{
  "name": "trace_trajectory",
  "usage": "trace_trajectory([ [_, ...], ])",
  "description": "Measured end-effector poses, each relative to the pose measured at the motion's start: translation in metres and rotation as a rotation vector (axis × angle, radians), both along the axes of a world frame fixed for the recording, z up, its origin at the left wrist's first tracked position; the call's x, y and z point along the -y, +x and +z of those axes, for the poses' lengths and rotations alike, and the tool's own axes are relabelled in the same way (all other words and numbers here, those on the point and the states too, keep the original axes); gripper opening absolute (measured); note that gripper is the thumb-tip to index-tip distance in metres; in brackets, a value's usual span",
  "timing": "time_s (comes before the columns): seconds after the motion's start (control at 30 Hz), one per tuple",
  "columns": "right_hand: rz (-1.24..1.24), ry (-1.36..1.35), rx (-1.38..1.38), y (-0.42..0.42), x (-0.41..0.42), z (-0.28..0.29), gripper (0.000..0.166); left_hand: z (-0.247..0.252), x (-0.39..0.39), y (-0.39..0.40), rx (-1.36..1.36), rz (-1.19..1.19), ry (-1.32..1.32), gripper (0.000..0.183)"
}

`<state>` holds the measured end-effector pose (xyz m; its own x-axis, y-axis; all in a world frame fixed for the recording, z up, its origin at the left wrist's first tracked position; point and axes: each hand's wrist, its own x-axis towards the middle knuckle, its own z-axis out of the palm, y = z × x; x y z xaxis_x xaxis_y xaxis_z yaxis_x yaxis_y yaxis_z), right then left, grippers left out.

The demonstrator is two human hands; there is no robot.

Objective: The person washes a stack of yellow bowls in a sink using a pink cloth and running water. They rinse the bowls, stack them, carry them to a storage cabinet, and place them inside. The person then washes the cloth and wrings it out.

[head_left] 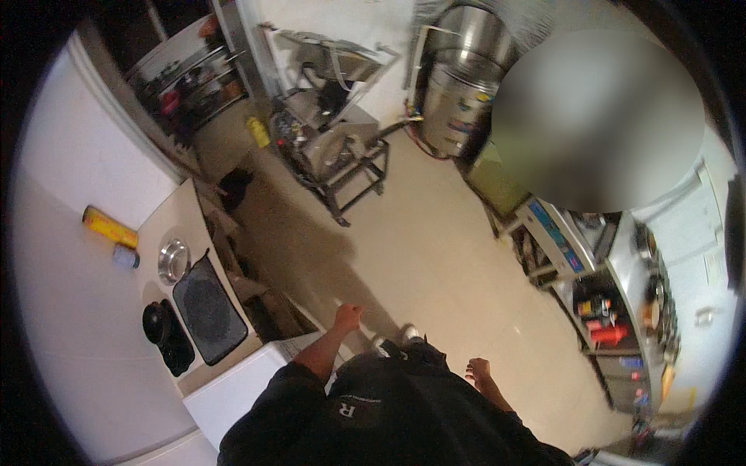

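Note:
My left hand (pixel 348 317) hangs in front of my body over the floor, loosely curled with nothing visible in it; its fingers are blurred. It is nearest to a white box-like appliance or cabinet (pixel 239 390) at my left. My right hand (pixel 479 371) hangs at my right side above the tiled floor, empty, with its fingers slightly apart. On the counter (pixel 186 212) to the left lie a dark rectangular tray or mat (pixel 211 309), a round metal bowl (pixel 173 261) and black containers or pans (pixel 168 335).
A yellow cylinder (pixel 111 227) stands by the left wall. Ahead are a metal machine on a wheeled frame (pixel 344 151) and a tall stainless steel tank (pixel 460 87). Along the right runs a steel worktable (pixel 626 256) with shelves holding several items. A blurred oval covers the upper right.

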<state>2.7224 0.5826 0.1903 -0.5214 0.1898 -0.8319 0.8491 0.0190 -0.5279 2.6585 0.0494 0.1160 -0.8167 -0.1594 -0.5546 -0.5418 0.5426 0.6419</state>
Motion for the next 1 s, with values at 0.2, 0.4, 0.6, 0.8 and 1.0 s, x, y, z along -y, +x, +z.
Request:
trace_trajectory([
  [0.2,0.244,0.101,0.195,-0.166,0.076,-0.086,0.016,0.064,0.091,-0.052,-0.051,0.660,0.573,0.024],
  [0.4,2.062,0.701,-0.975,-0.388,0.288,-0.145,0.015,0.048,0.243,-0.099,-0.259,1.149,0.722,0.022],
  [0.6,1.431,-0.103,-0.828,-0.497,0.639,-0.062,0.021,0.160,0.350,-0.213,-0.166,0.944,0.180,0.038],
  [0.8,1.678,-0.205,-0.582,-0.575,0.944,0.024,0.029,0.112,0.499,-0.300,-0.194,1.341,0.614,0.037],
  [1.0,1.153,-0.307,-0.191,-0.675,1.166,-0.008,0.024,0.044,0.722,-0.430,-0.473,0.829,0.262,0.011],
])
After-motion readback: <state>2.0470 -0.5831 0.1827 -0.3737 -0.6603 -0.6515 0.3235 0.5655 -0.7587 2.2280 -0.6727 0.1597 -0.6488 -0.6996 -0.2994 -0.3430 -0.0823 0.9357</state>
